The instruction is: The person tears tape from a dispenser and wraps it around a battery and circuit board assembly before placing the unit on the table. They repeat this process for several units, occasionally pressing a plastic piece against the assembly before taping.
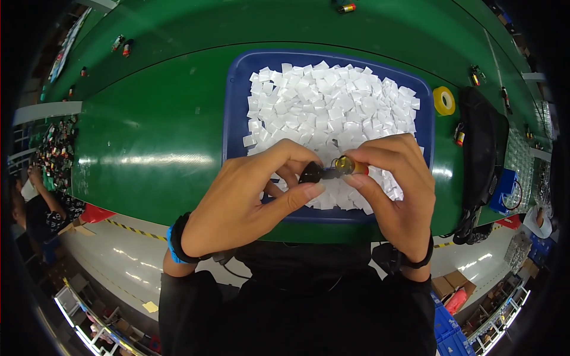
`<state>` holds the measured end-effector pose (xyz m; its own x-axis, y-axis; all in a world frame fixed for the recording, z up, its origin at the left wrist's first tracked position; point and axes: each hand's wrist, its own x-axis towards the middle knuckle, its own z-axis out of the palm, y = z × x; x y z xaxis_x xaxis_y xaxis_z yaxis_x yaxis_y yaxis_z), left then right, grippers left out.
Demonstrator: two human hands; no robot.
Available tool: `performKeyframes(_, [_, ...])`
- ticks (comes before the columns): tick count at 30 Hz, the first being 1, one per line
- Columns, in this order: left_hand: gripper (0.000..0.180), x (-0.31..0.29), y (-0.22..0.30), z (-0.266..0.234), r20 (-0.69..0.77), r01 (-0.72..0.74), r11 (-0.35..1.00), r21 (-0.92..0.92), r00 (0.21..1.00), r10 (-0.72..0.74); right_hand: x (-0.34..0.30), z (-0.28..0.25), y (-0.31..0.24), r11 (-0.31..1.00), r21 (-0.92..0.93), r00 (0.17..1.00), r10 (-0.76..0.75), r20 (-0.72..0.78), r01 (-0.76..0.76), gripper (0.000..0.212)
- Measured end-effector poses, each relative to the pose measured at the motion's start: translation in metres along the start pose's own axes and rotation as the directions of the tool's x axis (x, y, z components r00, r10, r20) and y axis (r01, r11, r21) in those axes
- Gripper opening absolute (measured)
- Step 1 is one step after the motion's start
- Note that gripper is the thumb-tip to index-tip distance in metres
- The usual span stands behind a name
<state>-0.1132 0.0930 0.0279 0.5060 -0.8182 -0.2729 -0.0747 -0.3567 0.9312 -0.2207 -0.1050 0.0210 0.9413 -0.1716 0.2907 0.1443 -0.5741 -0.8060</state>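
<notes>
My left hand [249, 199] pinches a small black part [311, 173] between thumb and fingers. My right hand [398, 190] holds a small gold-and-orange cylinder [347, 165] that meets the black part end to end. Both hands hover over the near edge of a blue tray [234, 107], which is filled with several small white square pieces [329, 104].
The tray lies on a green conveyor belt [148, 136]. A yellow tape roll [443, 100] and a black bag [481, 148] lie to the right. Small cylinders [122, 45] lie scattered at the far left and top. Another person [41, 202] is at the left edge.
</notes>
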Motion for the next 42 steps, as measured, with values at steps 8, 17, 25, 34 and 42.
performKeyframes(8, [0.014,0.02,-0.003,-0.005,0.073,0.044,0.951,-0.307,0.997,-0.022,0.013,-0.008,-0.002,0.953,-0.224,0.977,-0.181,0.117,0.203,0.035])
performKeyframes(17, [0.017,0.054,-0.011,-0.015,0.245,0.36,0.793,-0.492,0.931,-0.27,0.019,0.005,0.006,0.814,-0.402,0.904,-0.338,0.26,0.42,0.033])
performKeyframes(25, [0.029,0.046,-0.028,-0.005,0.163,0.192,0.702,-0.686,0.981,-0.108,0.027,0.007,0.009,0.818,-0.46,0.937,-0.277,0.212,0.345,0.037])
performKeyframes(34, [0.033,0.041,-0.031,0.005,0.07,0.065,0.889,-0.452,0.997,-0.037,0.025,0.011,0.0,0.758,-0.594,0.962,-0.192,0.192,0.27,0.034])
performKeyframes(42, [0.039,0.037,-0.022,-0.005,0.135,0.065,0.89,-0.451,0.991,-0.004,0.027,0.009,-0.008,0.764,-0.543,0.937,-0.302,0.177,0.349,0.031])
